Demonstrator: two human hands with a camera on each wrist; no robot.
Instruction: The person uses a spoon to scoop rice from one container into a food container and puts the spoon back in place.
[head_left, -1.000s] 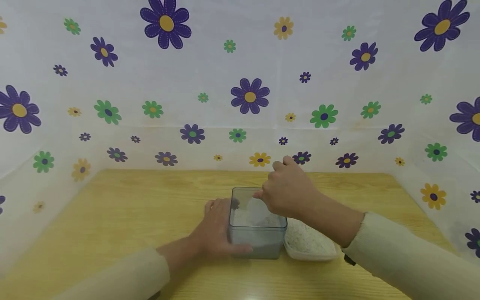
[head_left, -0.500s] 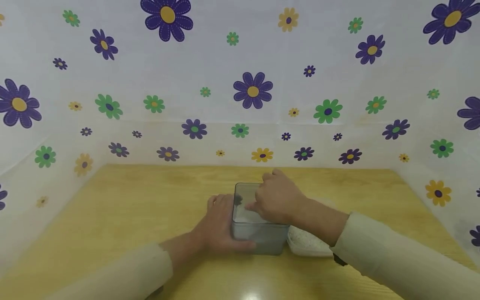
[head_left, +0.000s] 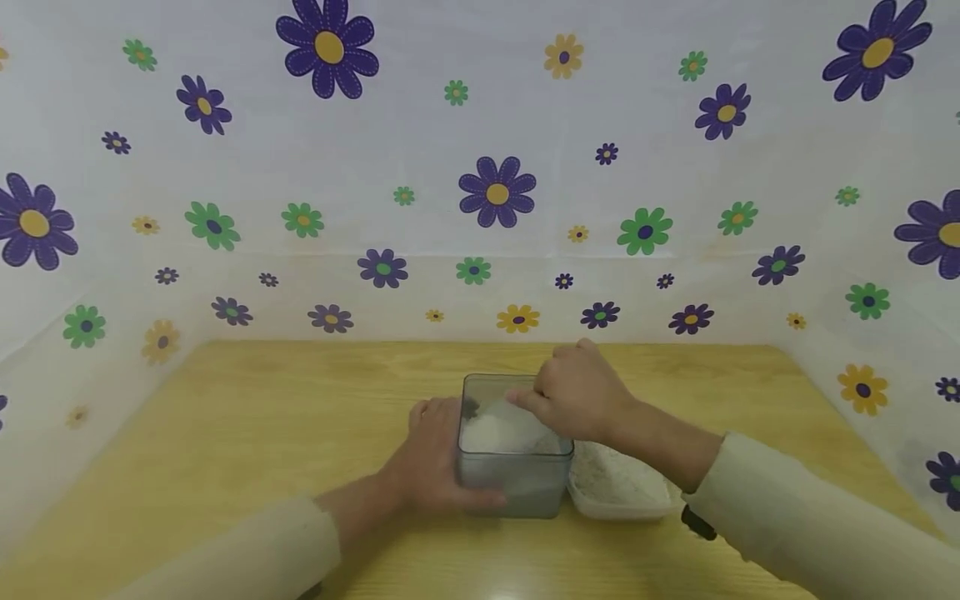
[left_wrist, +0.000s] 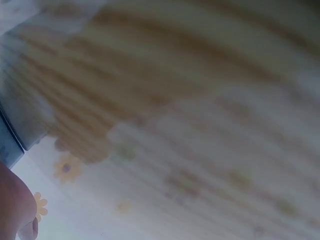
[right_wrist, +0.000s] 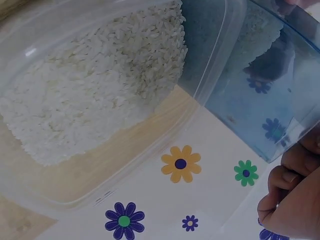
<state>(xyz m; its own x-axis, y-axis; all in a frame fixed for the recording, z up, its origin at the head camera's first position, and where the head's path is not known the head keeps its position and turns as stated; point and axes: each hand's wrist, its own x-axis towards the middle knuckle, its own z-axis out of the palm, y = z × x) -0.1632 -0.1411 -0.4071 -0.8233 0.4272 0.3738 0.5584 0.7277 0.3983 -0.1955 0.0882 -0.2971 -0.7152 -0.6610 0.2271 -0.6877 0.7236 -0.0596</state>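
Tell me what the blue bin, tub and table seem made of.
Blue bin: likely hard, smooth plastic, from its tinted, transparent walls; glass isn't ruled out. Tub: probably clear, glossy plastic, being transparent with a highlight. Table: wood or imitation laminate, by its grain; glare suggests a sealed finish.

Booth-like, screened-off; kind of building can't be told. Wood-grain table [head_left: 300, 417], with white flower-print sheet [head_left: 420, 150] rising behind table and along its left and right sides. Household note on table: rice [right_wrist: 90, 100] in clear tub [head_left: 622, 510].
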